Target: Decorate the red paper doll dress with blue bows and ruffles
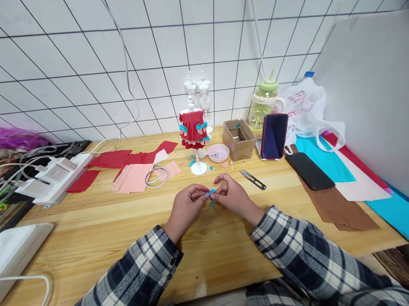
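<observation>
Between my two hands is a small blue piece of paper or fabric (212,191), pinched at both sides over the table. My left hand (190,203) has thumb and forefinger closed on its left side. From the right, my right hand (235,195) grips it with thumb and fingertips. Just beyond stands a small dress form (193,128) in a ruffled red dress with blue bows, on a white round base (199,168). A pink dish (219,153) of small beads sits behind my hands. Black thread snips (253,179) lie to the right.
An open cardboard box (239,141), a propped phone (274,137) and a green-lidded bottle (265,101) stand at the back. Red sheets (109,159), pink sheets (131,177) and a coiled cable (156,176) lie left. A black phone (310,170) rests on brown sheets (339,207) at right.
</observation>
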Demonstrator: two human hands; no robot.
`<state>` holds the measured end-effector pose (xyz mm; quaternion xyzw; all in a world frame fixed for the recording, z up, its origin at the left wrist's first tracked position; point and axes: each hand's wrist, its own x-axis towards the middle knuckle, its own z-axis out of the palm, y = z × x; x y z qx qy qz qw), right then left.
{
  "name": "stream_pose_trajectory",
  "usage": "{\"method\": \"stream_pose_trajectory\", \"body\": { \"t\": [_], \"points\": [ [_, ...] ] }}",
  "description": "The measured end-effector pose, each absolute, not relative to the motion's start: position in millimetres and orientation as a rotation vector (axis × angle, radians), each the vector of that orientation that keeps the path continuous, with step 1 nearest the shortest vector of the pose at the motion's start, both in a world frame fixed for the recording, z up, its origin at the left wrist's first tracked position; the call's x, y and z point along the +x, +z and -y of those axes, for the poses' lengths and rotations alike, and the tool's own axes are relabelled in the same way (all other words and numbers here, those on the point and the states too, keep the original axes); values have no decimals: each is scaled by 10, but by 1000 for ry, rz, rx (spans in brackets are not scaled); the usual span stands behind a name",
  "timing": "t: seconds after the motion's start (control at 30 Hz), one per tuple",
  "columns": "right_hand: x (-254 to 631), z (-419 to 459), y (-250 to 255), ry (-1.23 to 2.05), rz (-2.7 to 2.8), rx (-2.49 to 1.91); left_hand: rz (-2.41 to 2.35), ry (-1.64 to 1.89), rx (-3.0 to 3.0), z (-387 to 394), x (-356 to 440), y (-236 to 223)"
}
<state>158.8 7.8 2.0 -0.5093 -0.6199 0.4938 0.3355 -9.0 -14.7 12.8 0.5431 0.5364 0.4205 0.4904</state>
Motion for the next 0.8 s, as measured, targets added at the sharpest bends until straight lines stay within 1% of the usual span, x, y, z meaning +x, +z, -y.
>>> {"method": "stream_pose_trajectory", "body": {
  "t": [0.17, 0.3, 0.63, 0.8],
  "points": [
    [1577, -64, 9, 1246, 1626, -1328, -1250, 1030, 1321, 161, -84, 148],
    [1559, -42, 4, 1283, 1624, -1266, -1268, 1041, 1294, 139, -104, 151],
    [1553, -82, 52, 1509, 1437, -1135, -1112, 1106, 923, 98, -126, 108],
    [1550, -85, 58, 1477, 1462, -1120, -1077, 1136, 834, 93, -110, 84]
  ]
}}
